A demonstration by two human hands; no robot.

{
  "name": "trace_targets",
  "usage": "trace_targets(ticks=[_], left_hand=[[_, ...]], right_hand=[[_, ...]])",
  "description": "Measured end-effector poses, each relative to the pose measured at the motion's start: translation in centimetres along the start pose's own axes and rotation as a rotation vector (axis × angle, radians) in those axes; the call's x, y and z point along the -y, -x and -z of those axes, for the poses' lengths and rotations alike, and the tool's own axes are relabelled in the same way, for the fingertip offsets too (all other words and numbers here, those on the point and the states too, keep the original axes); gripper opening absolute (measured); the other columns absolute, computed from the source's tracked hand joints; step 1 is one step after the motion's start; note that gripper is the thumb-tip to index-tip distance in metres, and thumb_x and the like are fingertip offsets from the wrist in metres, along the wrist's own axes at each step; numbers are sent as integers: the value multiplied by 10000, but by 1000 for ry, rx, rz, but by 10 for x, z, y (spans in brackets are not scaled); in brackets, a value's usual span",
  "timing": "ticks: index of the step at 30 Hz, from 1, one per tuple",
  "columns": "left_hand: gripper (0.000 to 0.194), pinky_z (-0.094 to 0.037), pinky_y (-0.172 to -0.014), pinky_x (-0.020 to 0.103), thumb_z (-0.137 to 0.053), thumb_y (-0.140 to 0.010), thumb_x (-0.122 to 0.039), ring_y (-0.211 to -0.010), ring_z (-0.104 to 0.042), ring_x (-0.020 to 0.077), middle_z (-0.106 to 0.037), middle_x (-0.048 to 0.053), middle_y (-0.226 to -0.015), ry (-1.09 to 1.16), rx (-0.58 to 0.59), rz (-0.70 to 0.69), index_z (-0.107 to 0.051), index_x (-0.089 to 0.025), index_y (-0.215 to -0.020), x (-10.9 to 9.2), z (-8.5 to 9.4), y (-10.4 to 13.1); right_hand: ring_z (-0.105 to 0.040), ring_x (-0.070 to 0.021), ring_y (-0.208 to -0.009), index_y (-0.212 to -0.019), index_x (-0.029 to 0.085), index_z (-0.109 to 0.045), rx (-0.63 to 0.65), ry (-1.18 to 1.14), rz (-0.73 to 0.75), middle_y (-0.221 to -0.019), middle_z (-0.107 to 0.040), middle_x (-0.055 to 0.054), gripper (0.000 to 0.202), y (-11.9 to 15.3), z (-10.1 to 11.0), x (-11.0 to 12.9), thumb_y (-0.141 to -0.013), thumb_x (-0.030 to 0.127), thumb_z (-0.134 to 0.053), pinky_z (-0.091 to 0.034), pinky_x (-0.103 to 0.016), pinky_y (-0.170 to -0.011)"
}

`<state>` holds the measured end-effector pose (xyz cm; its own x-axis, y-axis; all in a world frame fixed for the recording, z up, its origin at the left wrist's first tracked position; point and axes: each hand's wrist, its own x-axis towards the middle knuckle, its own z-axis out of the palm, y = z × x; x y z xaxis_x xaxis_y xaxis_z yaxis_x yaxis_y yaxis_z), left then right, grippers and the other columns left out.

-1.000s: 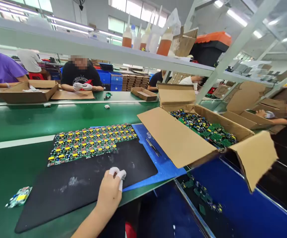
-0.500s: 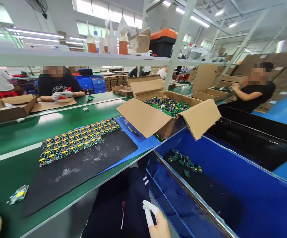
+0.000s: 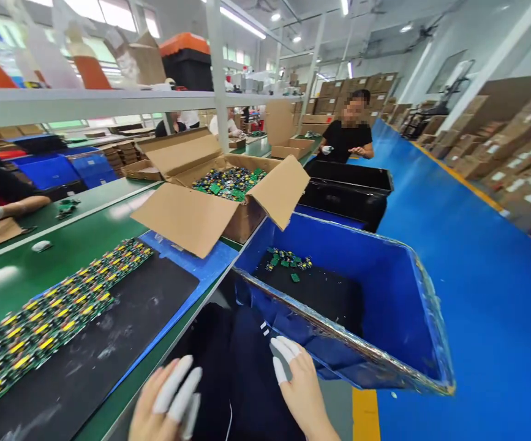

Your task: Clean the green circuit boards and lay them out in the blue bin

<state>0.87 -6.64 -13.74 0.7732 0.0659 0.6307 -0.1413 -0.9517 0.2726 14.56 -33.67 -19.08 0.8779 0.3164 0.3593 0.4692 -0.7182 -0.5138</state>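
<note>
White finger cots cover several fingertips on both of my hands. My left hand (image 3: 166,401) hovers at the table's front edge, above my lap, its fingers loosely apart and slightly blurred; no object shows in it. Over my right thigh, beside the blue bin (image 3: 334,318), is my right hand (image 3: 299,380), fingers stretched out and holding nothing. On the table to the left, rows of green circuit boards (image 3: 67,306) with yellow parts lie along a black mat (image 3: 122,324). A few loose circuit boards (image 3: 288,258) rest inside the bin.
An open cardboard box (image 3: 192,214) full of circuit boards stands at the table's far right corner. Beyond the blue bin is a black bin (image 3: 343,196), with a co-worker (image 3: 348,135) behind it. A shelf (image 3: 131,104) with bottles spans the table. Blue floor (image 3: 485,294) lies right.
My view has swung right. My left hand came from the far left, where it held a greyish piece, to above my lap with nothing visible in it. My right hand's fingers have straightened.
</note>
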Motion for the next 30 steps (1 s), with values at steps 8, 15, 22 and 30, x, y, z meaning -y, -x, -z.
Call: trace_targets(ticks=[8,15,22,30], left_hand=[[460,-354,-1141,556,-602,-902,-253,-1417,-391,326,-522,155,-1461,5,482,-124,-546,-158,-1349,-30,-191,-162],[208,-475,-1009,514,-614,-940,-304,-1116,-626,244,-673,82,-1172,-112,688,-15,-664,-157,-1078,-20,-251,-196],[222,-486,-992,499,-600,-946,-311,-1123,-615,245,-655,88,-1203,-118,719,74,-654,-165,-1105,-23,-251,-194],[220,-490,-986,507,-615,-938,-305,-1106,-626,245,-670,81,-1163,-87,748,26,-656,-157,-1096,-29,-228,-175]], right_hand=[[-568,-360,-1182,-1292,104,-583,-193,573,-250,-1247,-654,-208,435,-2,42,-118,-908,223,-419,-414,-533,-958],[-598,-247,-806,-853,179,-695,-175,692,-265,-810,-708,-85,263,-13,38,-160,-708,25,-538,-378,-361,-743],[-563,-168,-767,-805,176,-602,-223,762,-241,-828,-616,-3,165,-5,22,-182,-912,302,-604,-446,-336,-751],[-631,-165,-813,-935,166,-643,-126,794,-336,-906,-660,-18,180,-10,45,-175,-955,338,-592,-531,-357,-769]])
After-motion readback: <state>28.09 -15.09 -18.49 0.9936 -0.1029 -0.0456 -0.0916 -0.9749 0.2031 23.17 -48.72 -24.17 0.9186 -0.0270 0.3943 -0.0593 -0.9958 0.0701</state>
